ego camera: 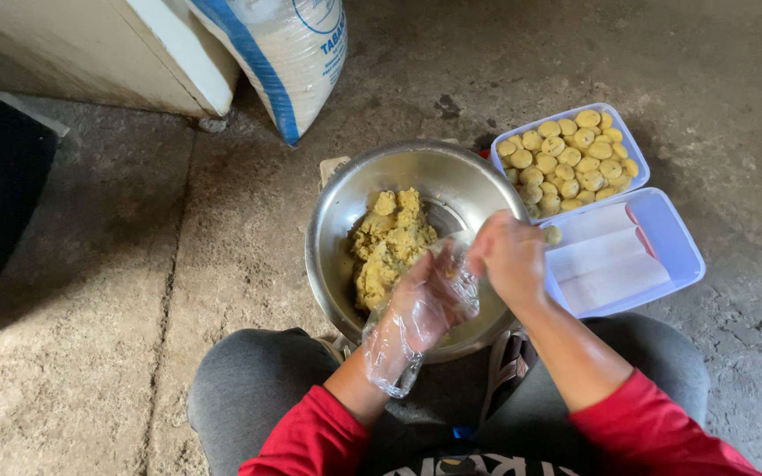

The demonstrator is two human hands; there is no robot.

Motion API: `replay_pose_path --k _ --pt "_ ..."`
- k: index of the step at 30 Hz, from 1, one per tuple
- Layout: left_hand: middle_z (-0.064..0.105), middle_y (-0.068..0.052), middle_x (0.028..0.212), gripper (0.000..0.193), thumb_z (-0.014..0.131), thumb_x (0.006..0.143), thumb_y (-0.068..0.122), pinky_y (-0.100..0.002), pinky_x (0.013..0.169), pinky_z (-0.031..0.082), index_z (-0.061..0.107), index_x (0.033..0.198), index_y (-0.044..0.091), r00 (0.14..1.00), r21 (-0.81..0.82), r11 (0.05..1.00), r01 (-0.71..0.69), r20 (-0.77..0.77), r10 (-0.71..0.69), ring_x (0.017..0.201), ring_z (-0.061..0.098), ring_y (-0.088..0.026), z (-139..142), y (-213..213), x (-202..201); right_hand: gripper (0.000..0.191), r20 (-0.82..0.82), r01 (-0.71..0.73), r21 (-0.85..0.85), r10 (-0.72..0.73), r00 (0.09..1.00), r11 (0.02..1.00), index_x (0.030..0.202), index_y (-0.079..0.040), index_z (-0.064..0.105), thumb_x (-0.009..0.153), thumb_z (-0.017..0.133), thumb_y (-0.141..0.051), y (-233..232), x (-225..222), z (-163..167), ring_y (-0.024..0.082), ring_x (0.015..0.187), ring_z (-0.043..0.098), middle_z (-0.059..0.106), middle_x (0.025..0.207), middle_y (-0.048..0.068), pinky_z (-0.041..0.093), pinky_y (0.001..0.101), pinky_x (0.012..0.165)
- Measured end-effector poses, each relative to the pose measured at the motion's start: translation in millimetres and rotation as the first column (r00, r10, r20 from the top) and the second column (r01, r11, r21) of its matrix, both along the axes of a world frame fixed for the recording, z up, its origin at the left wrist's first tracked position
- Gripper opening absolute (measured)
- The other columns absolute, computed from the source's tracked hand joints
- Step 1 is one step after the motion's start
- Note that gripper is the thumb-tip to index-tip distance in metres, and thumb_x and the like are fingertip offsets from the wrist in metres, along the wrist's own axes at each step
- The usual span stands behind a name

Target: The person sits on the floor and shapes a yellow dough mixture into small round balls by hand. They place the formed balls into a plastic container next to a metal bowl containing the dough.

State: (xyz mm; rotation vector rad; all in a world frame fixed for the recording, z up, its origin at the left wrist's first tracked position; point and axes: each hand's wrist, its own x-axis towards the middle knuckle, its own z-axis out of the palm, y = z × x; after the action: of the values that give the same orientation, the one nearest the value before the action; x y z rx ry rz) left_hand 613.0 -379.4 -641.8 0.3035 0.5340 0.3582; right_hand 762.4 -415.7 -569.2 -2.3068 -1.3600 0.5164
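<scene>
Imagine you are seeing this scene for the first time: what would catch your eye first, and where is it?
First, the steel bowl at centre, holding lumpy yellow dough, with the left hand in a clear plastic glove meeting the bare right hand over its rim. Next, the pale tray at upper right, packed with small round dough pieces.

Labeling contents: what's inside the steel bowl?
The steel bowl holds a lumpy yellow dough on its left side. Both hands cover its right part.

Yellow crumbly dough [387,247] heaped against left wall inside steel bowl [469,181], on floor.
</scene>
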Motion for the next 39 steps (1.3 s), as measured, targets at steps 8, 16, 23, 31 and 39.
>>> replay_pose_path --k 8,16,23,31,39 --pt "0.052 -0.013 0.144 0.061 0.052 0.103 0.050 -0.059 0.112 0.034 0.041 0.148 0.011 0.845 0.232 0.891 -0.390 0.476 0.246 0.130 0.052 -0.033 -22.0 -7.4 -3.0 0.057 0.255 -0.648 0.652 0.691 0.676 0.394 0.158 -0.029 0.041 0.110 0.014 -0.046 5.5 -66.9 8.1 0.026 0.153 0.041 0.059 0.150 0.005 0.020 0.0487 0.132" --pt "0.043 -0.015 0.155 0.069 0.052 0.104 0.049 -0.057 0.115 0.035 0.033 0.155 0.007 0.849 0.237 0.875 -0.422 0.440 0.291 0.140 0.046 -0.033 -19.5 -4.5 -10.1 0.063 0.195 -0.618 0.176 0.588 0.785 0.766 0.163 -0.017 0.023 0.108 0.036 -0.044 0.0 -54.1 0.6 0.032 0.156 0.010 0.015 0.171 0.019 -0.002 0.0570 0.123" --pt "0.035 -0.017 0.164 0.077 0.053 0.104 0.048 -0.056 0.118 0.036 0.026 0.162 0.003 0.910 0.374 0.891 -0.259 0.403 0.096 0.148 0.041 -0.033 -11.9 -11.8 -6.1 0.061 0.127 -0.387 0.319 0.366 0.922 0.865 0.164 -0.018 0.026 0.108 0.037 -0.040 7.2 -44.1 -10.7 0.032 0.160 0.011 0.015 0.173 0.011 -0.003 0.0544 0.127" --pt "0.044 -0.040 0.142 0.083 0.034 0.105 0.056 -0.070 0.087 0.039 0.038 0.154 -0.010 0.973 0.486 0.846 -0.220 0.169 0.157 0.109 0.044 -0.059 -17.4 -17.2 -6.2 0.056 0.109 -0.393 0.375 0.381 0.918 0.840 0.161 -0.021 0.036 0.107 0.038 -0.038 3.3 -46.6 -12.9 0.033 0.156 0.026 0.030 0.169 0.010 0.004 0.0548 0.131" --pt "0.038 -0.011 0.159 0.069 0.042 0.107 0.053 -0.055 0.128 0.030 0.028 0.158 0.009 0.684 0.327 0.676 -0.660 0.633 0.363 0.154 0.034 -0.033 -20.2 -16.2 3.9 0.047 0.155 -0.528 0.521 0.534 0.831 0.670 0.156 -0.028 0.045 0.110 0.038 -0.032 -18.0 -67.4 -14.8 0.029 0.162 0.028 0.043 0.166 0.000 0.004 0.0557 0.135"
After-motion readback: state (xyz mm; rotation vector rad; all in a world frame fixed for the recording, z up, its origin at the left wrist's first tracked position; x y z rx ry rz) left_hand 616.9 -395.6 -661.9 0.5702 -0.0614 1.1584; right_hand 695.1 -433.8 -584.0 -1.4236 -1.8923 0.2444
